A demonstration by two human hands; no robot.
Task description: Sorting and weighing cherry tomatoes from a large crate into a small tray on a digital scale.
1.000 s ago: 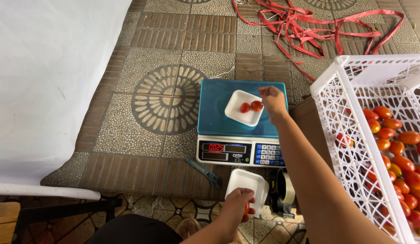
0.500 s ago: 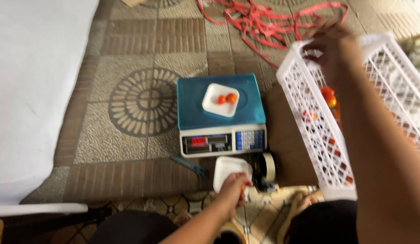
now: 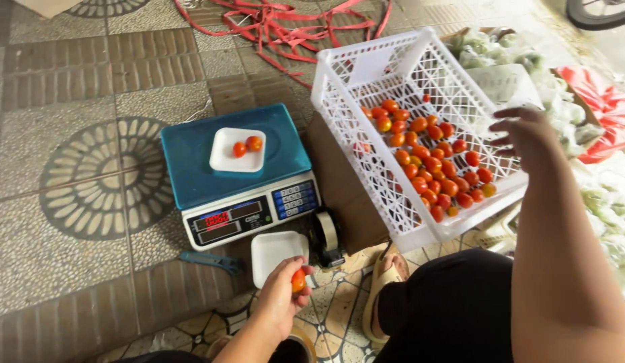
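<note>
Left hand [image 3: 280, 302] low at the near edge, forearm coming up from the bottom of view. Fingers curled inward, thumb and fingertips [image 3: 305, 290] pinched together around something small; knuckles turned to the left, wrist roughly straight.

Right arm reaches far and to the right, forearm large in the near right corner, bare, running up toward the far side. Right hand [image 3: 527, 134] raised at the end of it, back of the hand showing, wrist bent slightly down. Fingers loosely spread and half curled, pointing left, nothing gripped. The two hands are well apart.

Dark-clad legs near, between the arms; a sandalled foot shows.
</note>
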